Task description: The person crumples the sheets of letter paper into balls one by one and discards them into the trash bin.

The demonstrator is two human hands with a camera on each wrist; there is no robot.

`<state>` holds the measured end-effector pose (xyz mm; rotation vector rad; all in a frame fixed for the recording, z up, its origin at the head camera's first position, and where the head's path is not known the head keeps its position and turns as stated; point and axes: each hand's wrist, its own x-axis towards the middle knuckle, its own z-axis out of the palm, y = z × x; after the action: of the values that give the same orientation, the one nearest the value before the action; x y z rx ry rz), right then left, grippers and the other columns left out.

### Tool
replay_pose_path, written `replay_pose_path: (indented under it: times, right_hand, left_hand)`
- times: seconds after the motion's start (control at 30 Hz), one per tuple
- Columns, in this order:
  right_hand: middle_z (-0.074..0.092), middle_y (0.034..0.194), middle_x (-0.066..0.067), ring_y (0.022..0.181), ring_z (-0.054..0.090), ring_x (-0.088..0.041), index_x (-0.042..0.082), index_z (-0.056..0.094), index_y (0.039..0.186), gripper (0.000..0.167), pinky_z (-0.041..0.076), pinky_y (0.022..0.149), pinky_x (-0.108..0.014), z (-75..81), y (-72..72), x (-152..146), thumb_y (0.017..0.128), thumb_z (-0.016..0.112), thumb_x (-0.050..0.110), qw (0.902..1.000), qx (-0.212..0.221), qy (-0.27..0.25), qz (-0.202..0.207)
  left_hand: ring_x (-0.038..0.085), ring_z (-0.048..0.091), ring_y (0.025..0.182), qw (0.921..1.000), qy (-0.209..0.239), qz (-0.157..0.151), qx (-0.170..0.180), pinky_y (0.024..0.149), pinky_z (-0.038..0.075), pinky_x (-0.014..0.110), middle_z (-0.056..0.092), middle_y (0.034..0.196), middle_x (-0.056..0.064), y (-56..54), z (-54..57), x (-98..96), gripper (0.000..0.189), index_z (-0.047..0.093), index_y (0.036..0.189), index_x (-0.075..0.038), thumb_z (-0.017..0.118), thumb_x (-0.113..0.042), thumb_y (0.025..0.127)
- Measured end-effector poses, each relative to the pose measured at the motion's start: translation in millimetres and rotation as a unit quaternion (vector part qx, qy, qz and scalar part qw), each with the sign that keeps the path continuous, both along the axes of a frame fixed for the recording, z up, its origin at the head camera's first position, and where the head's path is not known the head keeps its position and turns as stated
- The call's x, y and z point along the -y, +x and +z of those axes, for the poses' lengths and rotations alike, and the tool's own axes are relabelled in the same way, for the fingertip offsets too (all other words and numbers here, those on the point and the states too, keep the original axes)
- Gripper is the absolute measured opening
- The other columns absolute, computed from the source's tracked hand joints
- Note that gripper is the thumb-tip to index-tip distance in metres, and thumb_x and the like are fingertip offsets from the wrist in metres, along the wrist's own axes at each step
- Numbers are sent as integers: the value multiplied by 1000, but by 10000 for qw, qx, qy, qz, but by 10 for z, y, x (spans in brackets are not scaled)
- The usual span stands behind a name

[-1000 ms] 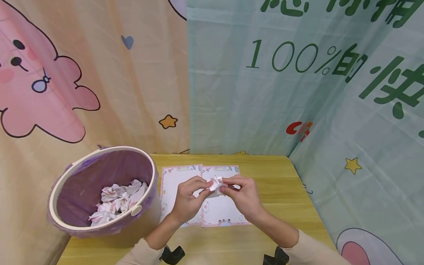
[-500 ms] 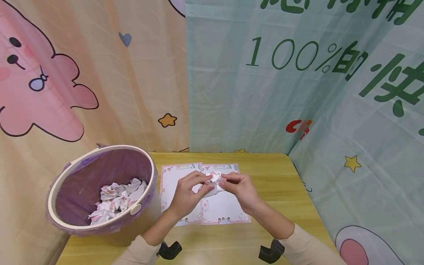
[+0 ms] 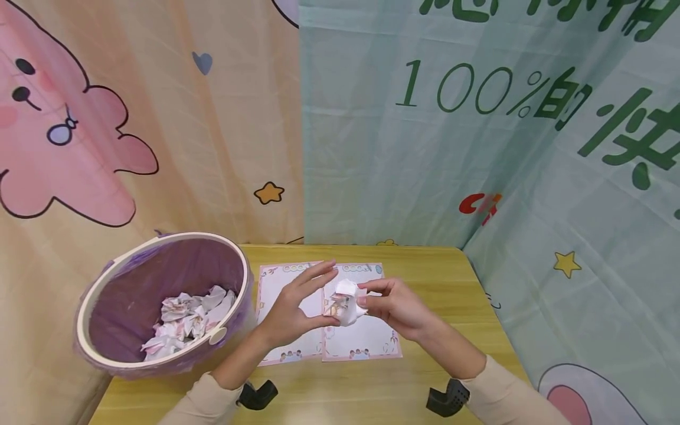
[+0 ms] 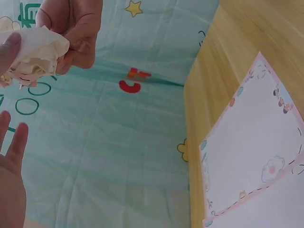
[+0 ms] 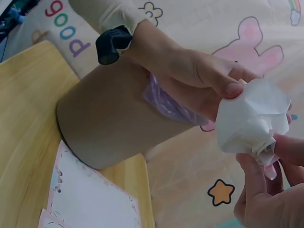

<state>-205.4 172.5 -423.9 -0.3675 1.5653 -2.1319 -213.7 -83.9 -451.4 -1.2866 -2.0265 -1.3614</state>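
A crumpled sheet of white paper (image 3: 346, 304) is held above the table, in front of my body. My right hand (image 3: 401, 310) pinches its right side between thumb and fingers, as the right wrist view also shows at the paper ball's (image 5: 254, 116) lower edge. On the other side, my left hand (image 3: 292, 307) has its fingers spread and fairly straight. Its thumb touches the paper, while the left fingers (image 4: 16, 147) stand apart from it in the left wrist view. Beneath lie two flat sheets with printed pink borders, a left sheet (image 3: 271, 298) and a right sheet (image 3: 366, 339).
A bin (image 3: 241, 348) with a purple liner (image 3: 127, 307) stands at the table's left, several crumpled papers (image 3: 183, 321) inside it. Printed curtains (image 3: 372, 165) hang behind and beside the wooden table (image 3: 446, 295).
Both hands were pinching the paper. The left fingers have since lifted and spread, the left hand shifting slightly left. The right hand keeps its pinch, and the paper looks more rounded.
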Motion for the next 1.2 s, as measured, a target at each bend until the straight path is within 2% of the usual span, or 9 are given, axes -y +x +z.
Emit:
replay_pose_path:
  times: [0.13, 0.27, 0.4, 0.57, 0.7, 0.87, 1.03, 1.13, 1.2]
  right_hand:
    - [74, 107, -7, 91, 72, -15, 12, 81, 107, 32, 60, 83, -28, 32, 25, -5, 99, 59, -10, 9994, -21, -128, 309]
    - [74, 109, -7, 92, 72, -15, 11, 80, 107, 33, 60, 82, -28, 61, 58, -2, 98, 57, -10, 9988, 154, -203, 415]
    - [72, 112, -10, 95, 72, -18, 5, 77, 113, 26, 60, 84, -31, 91, 93, 13, 100, 58, -7, 9987, 179, -121, 464]
    - [68, 122, -16, 103, 70, -23, -12, 61, 130, 30, 58, 92, -40, 126, 160, 100, 102, 60, -1, 9986, -148, 511, 9]
    - [61, 130, -20, 109, 68, -28, -11, 53, 142, 43, 56, 95, -45, 126, 233, 161, 103, 63, 5, 9918, -696, 911, -566]
    - [52, 141, -24, 115, 64, -34, -6, 47, 150, 69, 57, 92, -43, 62, 331, 209, 89, 80, 0, 9691, -2031, 1158, -785]
    - [53, 145, -22, 123, 60, -33, -7, 50, 148, 81, 58, 89, -39, -39, 365, 252, 76, 89, -7, 9269, -3333, 1311, -1124]
    - [57, 142, -21, 123, 61, -30, -8, 55, 144, 77, 59, 86, -39, -80, 363, 254, 75, 88, -10, 9116, -3650, 1290, -1379]
    - [58, 141, -22, 124, 61, -29, -9, 56, 142, 75, 58, 88, -40, -96, 358, 247, 74, 88, -11, 9136, -3627, 1154, -1432]
  left_hand:
    - [32, 59, 128, 9981, 111, -542, -285, 104, 51, 38, 61, 141, 16, -21, 39, -28, 81, 61, 141, 1, 95, -1, 68]
    - [32, 64, 120, 9949, 210, -842, -520, 97, 55, 37, 65, 134, 18, -11, 62, -73, 74, 66, 133, 3, 96, -4, 66]
    - [33, 67, 113, 9920, 538, -1021, -502, 92, 58, 36, 69, 126, 18, 2, 58, -108, 55, 72, 123, 6, 91, -16, 77]
    - [31, 67, 109, 9892, 965, -1075, 239, 89, 59, 35, 70, 118, 18, -2, 10, -100, 46, 75, 115, 8, 91, 0, 73]
    - [28, 65, 114, 9797, 1416, -1062, 942, 89, 59, 33, 67, 121, 22, -8, -35, -84, 39, 75, 113, 9, 88, 2, 77]
    - [25, 60, 119, 9685, 1875, -1083, 1227, 93, 57, 32, 61, 122, 26, 2, -67, -76, 44, 72, 119, 9, 84, -18, 86]
    - [23, 57, 118, 9710, 1834, -906, 1236, 94, 55, 27, 60, 123, 20, 27, -77, -81, 52, 70, 126, 5, 83, -25, 86]
    - [24, 56, 120, 9735, 1723, -868, 1227, 97, 54, 30, 59, 125, 19, 36, -75, -78, 53, 69, 128, 4, 82, -27, 87]
    - [24, 55, 120, 9739, 1665, -910, 1243, 99, 54, 31, 58, 125, 18, 40, -73, -74, 53, 68, 130, 4, 81, -27, 88]
